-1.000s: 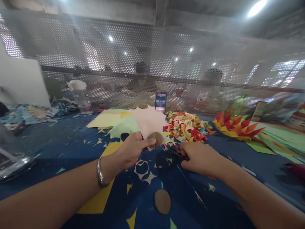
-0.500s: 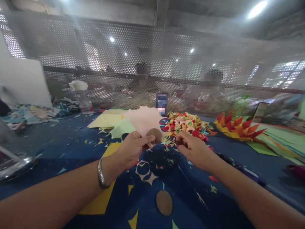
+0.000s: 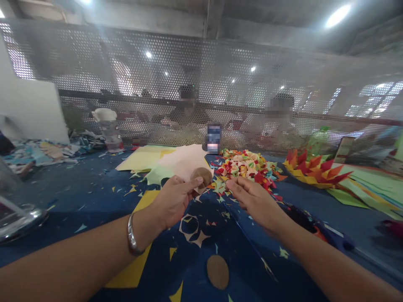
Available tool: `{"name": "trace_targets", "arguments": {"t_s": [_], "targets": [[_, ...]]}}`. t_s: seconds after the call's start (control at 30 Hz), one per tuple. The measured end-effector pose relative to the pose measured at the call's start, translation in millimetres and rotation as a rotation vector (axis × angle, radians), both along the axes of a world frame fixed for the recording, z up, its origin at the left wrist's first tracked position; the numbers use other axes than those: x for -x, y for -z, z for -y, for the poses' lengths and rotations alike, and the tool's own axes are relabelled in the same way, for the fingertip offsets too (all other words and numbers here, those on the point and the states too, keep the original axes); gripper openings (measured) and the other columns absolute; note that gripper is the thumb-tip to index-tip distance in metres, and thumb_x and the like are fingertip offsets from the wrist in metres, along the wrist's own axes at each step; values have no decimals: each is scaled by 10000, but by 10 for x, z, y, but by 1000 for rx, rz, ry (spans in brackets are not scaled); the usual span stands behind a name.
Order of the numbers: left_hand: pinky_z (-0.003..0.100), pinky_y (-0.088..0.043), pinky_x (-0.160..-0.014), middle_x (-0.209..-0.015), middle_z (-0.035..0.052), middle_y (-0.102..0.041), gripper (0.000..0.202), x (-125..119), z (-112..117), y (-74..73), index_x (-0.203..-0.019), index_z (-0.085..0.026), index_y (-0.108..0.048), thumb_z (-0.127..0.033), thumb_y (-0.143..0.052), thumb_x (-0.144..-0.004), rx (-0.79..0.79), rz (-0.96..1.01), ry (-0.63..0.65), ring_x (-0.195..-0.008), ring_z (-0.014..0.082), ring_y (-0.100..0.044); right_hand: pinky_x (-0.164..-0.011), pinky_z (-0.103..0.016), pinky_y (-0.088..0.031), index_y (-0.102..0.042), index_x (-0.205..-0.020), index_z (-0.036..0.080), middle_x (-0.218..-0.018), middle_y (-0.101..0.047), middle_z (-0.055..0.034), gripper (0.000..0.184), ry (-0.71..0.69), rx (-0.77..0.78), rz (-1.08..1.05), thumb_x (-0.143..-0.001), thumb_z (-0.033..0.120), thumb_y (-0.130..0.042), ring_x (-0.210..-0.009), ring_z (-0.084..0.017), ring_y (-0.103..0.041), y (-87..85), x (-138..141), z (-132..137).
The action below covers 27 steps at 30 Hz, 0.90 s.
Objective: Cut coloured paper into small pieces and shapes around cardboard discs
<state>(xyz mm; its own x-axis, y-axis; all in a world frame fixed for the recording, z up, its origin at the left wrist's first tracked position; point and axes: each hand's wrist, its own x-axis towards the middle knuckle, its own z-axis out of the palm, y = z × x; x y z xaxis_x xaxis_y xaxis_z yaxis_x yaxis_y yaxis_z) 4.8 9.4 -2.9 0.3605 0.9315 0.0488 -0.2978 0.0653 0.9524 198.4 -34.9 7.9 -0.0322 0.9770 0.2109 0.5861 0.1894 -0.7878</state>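
Note:
My left hand (image 3: 176, 199) pinches a round brown cardboard disc (image 3: 203, 177) against a pale pink sheet of paper (image 3: 185, 157) with a scalloped edge. My right hand (image 3: 247, 195) is closed just right of the disc, apart from it. Thin dark blades, seen more plainly a moment ago, mark what it grips as scissors, now mostly hidden by the fingers. A second brown disc (image 3: 217, 272) lies on the blue table in front. Between the forearms rests a white paper offcut with a round hole (image 3: 189, 226).
Beyond my right hand is a heap of small coloured paper pieces (image 3: 247, 163), with an orange-and-yellow spiky paper piece (image 3: 315, 170) farther right. A thin blue tool (image 3: 252, 243) lies nearby. Yellow paper (image 3: 129, 270) lies under my left forearm. A phone (image 3: 213, 137) and a cup (image 3: 108, 130) stand behind.
My right hand has drawn slightly away from the disc, and the blades show less. The pink sheet has tilted lower and shifted left with the disc.

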Motion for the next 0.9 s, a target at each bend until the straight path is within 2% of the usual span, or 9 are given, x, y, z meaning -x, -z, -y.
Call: {"name": "trace_targets", "arguments": {"t_s": [0.23,0.37,0.5,0.6,0.9], "targets": [[263,-502,-719,-685,39,-699,78,-48,56,-55,-679,-141,-702,-205,-718,-721,73,140,-61,-724,147,-634,-392,-209,-165,-489,-800,211,-601,-299,72,384,-23,139,-263,-906,578,-451,-454,-83,-240,28,74,29],[262,-499,-695,-680,35,-695,102,-62,116,-62,-648,-144,-704,-217,-730,-715,87,136,-12,-677,141,-616,-387,-205,-116,-465,-804,212,-593,-255,83,362,-55,199,-367,-914,557,-462,-444,-71,-193,17,109,35],[227,-483,-669,-636,15,-674,148,-68,150,-30,-617,-158,-709,-217,-708,-753,69,127,54,-641,120,-601,-383,-203,-99,-393,-750,223,-584,-253,87,361,-74,221,-443,-917,532,-477,-435,-64,-178,3,143,53],[241,-492,-718,-689,29,-702,139,-75,156,-17,-662,-165,-732,-224,-689,-780,59,124,115,-686,131,-622,-387,-196,-98,-398,-761,224,-579,-261,93,346,-78,227,-482,-909,519,-499,-432,-62,-170,-4,163,71],[242,-517,-770,-703,19,-714,65,-94,161,-27,-701,-172,-738,-201,-722,-757,82,190,130,-742,140,-667,-382,-186,-91,-419,-761,214,-560,-283,102,346,-89,213,-548,-897,517,-516,-412,-51,-165,16,171,79]]}}
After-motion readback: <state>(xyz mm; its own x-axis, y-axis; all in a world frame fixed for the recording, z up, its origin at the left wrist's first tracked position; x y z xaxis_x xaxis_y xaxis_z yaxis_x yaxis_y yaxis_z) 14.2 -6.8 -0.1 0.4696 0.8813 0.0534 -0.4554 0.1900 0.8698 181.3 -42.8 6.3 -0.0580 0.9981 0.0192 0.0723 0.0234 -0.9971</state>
